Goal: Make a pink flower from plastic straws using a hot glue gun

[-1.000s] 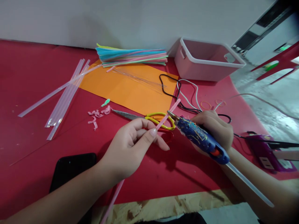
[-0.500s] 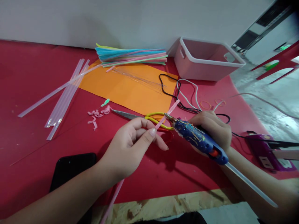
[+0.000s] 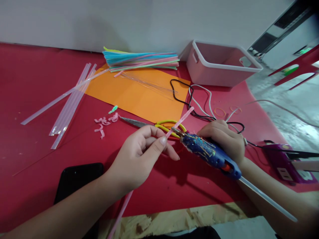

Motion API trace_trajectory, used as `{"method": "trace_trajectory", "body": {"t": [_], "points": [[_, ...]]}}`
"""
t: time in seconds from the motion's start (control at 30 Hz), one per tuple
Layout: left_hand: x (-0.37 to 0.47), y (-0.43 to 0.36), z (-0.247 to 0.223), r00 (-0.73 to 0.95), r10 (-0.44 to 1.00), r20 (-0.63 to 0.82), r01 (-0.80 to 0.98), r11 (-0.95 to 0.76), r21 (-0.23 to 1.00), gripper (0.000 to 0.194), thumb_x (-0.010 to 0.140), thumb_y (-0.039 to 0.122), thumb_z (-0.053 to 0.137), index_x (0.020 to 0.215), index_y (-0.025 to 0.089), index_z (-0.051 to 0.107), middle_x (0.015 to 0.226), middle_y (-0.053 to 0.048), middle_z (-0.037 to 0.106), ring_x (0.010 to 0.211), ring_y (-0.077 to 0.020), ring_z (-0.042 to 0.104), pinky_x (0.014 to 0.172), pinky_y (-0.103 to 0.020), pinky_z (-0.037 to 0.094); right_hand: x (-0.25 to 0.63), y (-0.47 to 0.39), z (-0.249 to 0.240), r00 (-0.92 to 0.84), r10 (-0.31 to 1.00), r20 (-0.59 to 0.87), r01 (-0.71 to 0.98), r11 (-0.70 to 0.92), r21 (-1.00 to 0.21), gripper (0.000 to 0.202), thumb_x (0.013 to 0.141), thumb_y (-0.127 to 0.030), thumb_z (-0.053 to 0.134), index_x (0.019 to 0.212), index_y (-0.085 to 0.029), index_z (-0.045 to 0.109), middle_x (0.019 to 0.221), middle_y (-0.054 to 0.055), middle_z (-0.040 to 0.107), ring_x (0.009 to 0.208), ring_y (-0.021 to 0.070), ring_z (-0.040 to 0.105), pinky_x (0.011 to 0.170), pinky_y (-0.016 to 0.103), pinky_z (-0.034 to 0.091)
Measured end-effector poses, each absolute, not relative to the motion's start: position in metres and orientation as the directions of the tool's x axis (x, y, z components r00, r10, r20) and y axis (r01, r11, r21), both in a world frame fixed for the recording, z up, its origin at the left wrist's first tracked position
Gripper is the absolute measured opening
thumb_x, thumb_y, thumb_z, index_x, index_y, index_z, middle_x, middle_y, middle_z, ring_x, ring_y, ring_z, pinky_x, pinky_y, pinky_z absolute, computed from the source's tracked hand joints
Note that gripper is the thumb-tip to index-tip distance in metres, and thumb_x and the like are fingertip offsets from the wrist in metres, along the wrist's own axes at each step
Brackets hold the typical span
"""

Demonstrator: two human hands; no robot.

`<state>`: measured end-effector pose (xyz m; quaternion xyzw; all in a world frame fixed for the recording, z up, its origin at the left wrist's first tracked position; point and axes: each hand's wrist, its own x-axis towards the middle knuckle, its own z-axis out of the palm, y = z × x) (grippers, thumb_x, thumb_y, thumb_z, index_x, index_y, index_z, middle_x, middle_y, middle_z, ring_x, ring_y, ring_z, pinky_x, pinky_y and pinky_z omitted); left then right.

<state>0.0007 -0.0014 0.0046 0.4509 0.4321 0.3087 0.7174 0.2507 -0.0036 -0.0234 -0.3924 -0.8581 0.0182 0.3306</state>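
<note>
Phone (image 3: 74,181), black, lies at the near left of the red table (image 3: 30,186). Left hand (image 3: 142,156) pinches a fuzzy pink stem (image 3: 183,118) between thumb and forefinger, its free end pointing away. Right hand (image 3: 225,141) is wrapped round a blue glue gun (image 3: 210,155), nozzle (image 3: 177,131) at the stem; contact I cannot make out from here. Beyond lie scissors (image 3: 139,123), yellow at the handle, then an orange sheet (image 3: 139,99), a bundle of coloured stems (image 3: 141,61) and a pink bin (image 3: 214,74).

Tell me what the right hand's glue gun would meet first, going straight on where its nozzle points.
Likely the pink strip in the left hand; the nozzle appears right at it, though depth is unclear.
</note>
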Motion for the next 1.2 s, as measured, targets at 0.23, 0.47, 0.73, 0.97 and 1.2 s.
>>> {"method": "trace_trajectory", "body": {"t": [0.23, 0.47, 0.73, 0.97, 1.2], "points": [[0.0007, -0.0014, 0.0037, 0.436, 0.841, -0.320, -0.082, 0.391, 0.917, 0.014, 0.097, 0.026, 0.054, 0.085, 0.019, 0.050, 0.069, 0.002, 0.074, 0.044, -0.0030, 0.035, 0.046, -0.021, 0.027, 0.2494, -0.0061, -0.0220, -0.485, 0.703, 0.521, 0.661, 0.684, -0.308, 0.008, 0.096, -0.020, 0.054, 0.091, -0.020, 0.059, 0.075, 0.002, 0.063, 0.070, 0.0156, 0.059, 0.073, 0.035, 0.042], [0.0014, -0.0020, 0.0028, 0.429, 0.847, -0.312, -0.097, 0.387, 0.917, 0.014, 0.097, 0.024, 0.054, 0.084, 0.020, 0.051, 0.066, 0.004, 0.073, 0.041, -0.0023, 0.034, 0.048, -0.022, 0.030, 0.2489, -0.0069, -0.0218, -0.502, 0.685, 0.528, 0.643, 0.703, -0.302, 0.007, 0.096, -0.022, 0.055, 0.093, -0.020, 0.060, 0.077, 0.003, 0.065, 0.070, 0.0163, 0.059, 0.073, 0.035, 0.043], [0.0002, -0.0034, 0.0042, 0.406, 0.870, -0.279, -0.104, 0.347, 0.932, 0.013, 0.097, 0.020, 0.052, 0.084, 0.020, 0.051, 0.067, 0.005, 0.072, 0.048, -0.0040, 0.049, 0.053, -0.022, 0.036, 0.2503, -0.0071, -0.0184, -0.396, 0.663, 0.635, 0.686, 0.674, -0.276, 0.005, 0.091, -0.016, 0.058, 0.088, -0.021, 0.059, 0.072, 0.002, 0.061, 0.067, 0.0161, 0.056, 0.067, 0.034, 0.041], [0.0021, -0.0052, 0.0021, 0.355, 0.915, -0.194, -0.067, 0.231, 0.971, 0.010, 0.098, 0.022, 0.053, 0.088, 0.020, 0.050, 0.070, 0.006, 0.073, 0.043, -0.0030, 0.040, 0.050, -0.023, 0.034, 0.2507, -0.0066, -0.0183, -0.360, 0.682, 0.637, 0.733, 0.629, -0.259, 0.012, 0.082, -0.011, 0.064, 0.088, -0.020, 0.058, 0.073, 0.001, 0.060, 0.066, 0.0153, 0.056, 0.065, 0.032, 0.041], [0.0021, -0.0064, 0.0027, 0.351, 0.918, -0.185, -0.055, 0.217, 0.975, 0.011, 0.097, 0.021, 0.053, 0.087, 0.020, 0.050, 0.071, 0.004, 0.074, 0.043, -0.0040, 0.041, 0.048, -0.024, 0.033, 0.2475, -0.0048, -0.0187, -0.368, 0.683, 0.631, 0.726, 0.635, -0.264, 0.009, 0.088, -0.014, 0.059, 0.086, -0.023, 0.058, 0.070, 0.000, 0.060, 0.064, 0.0159, 0.056, 0.066, 0.034, 0.041]]}}
